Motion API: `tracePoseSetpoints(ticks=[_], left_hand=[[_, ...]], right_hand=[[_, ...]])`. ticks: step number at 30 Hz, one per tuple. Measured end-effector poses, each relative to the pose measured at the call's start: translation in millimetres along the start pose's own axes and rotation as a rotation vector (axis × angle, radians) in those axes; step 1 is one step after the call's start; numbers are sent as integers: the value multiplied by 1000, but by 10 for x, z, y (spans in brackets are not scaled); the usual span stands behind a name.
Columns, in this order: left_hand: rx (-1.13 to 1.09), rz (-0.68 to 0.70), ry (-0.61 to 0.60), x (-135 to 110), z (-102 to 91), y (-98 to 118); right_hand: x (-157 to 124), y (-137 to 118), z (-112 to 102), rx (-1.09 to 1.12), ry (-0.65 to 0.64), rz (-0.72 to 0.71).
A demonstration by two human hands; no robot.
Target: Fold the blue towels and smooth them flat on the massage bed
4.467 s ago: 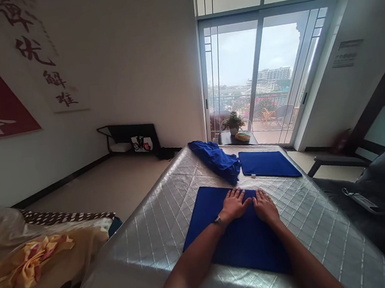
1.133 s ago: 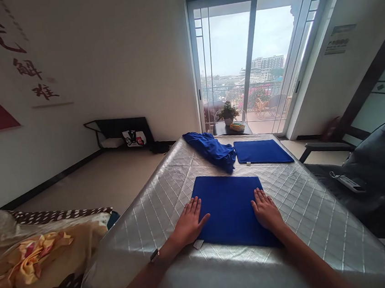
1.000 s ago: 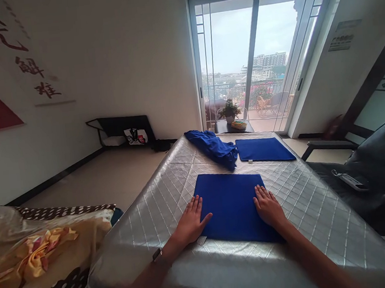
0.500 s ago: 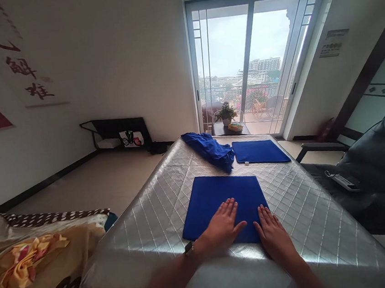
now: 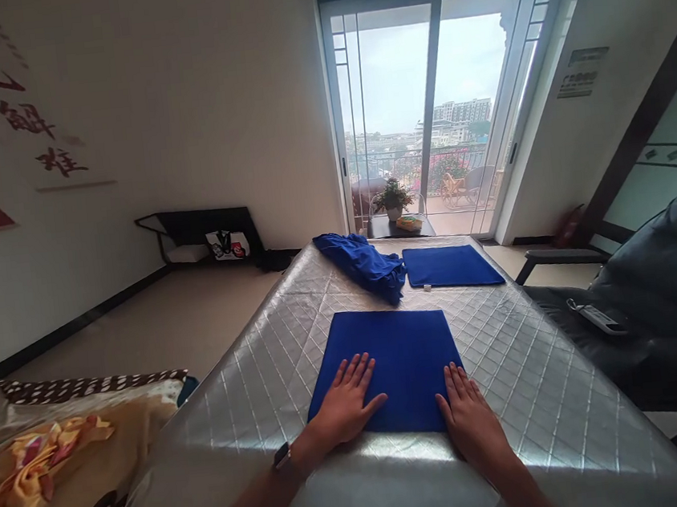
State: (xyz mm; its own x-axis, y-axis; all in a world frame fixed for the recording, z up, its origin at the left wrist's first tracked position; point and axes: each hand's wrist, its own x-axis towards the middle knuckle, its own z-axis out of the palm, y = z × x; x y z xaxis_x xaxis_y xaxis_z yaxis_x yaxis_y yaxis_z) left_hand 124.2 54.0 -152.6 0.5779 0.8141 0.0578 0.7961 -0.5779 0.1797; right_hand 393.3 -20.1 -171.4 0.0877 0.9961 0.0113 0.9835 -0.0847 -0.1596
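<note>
A flat, folded blue cloth point(image 5: 394, 352) lies on the silver quilted table cover point(image 5: 259, 423) in front of me. My left hand point(image 5: 345, 402) rests on its left part, palm down with the fingers spread; a dark watch is on that wrist. On the lower right edge of the cloth lies my right hand point(image 5: 467, 409), flat, its fingers stretched out. Farther back is a second flat blue cloth point(image 5: 453, 265) with a small white tag at its near edge. Left of that one, a crumpled blue cloth point(image 5: 364, 265) lies in a loose heap.
A black armchair point(image 5: 676, 307) with a remote point(image 5: 598, 318) on its seat stands at the right. Draped bedding with a yellow cloth point(image 5: 35, 471) is at the lower left. Beyond the table, a potted plant point(image 5: 393, 199) stands before the sliding glass door point(image 5: 384, 79).
My left hand has slid leftward across the blue cloth, from near its middle to its left part. The right hand stays at the cloth's right edge. The view has shifted slightly.
</note>
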Motion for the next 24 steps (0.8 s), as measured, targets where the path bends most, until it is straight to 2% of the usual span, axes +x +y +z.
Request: tracePoseSetpoints(ticks=[3,5,10,14,19,24], left_hand=[[-1,-173,-22,-213,-50,-293],[-20,-225,-18,-305,-51,-377],[-43,-216,34,-366,11,-391],[-45,-210,51,-361,41,-403],[-54,-205,49,-364,49,-389],[-52,-197,29,-384,15,-447]], right_hand=[[-2,10,15,27,-9,1],[-1,26,29,33,-11,5],[3,130,22,54,-29,-38],[51,205,-91,19,-79,-75],[304,125,-262,-24,-48,-76],[552,55,-160,-54,4,-39]])
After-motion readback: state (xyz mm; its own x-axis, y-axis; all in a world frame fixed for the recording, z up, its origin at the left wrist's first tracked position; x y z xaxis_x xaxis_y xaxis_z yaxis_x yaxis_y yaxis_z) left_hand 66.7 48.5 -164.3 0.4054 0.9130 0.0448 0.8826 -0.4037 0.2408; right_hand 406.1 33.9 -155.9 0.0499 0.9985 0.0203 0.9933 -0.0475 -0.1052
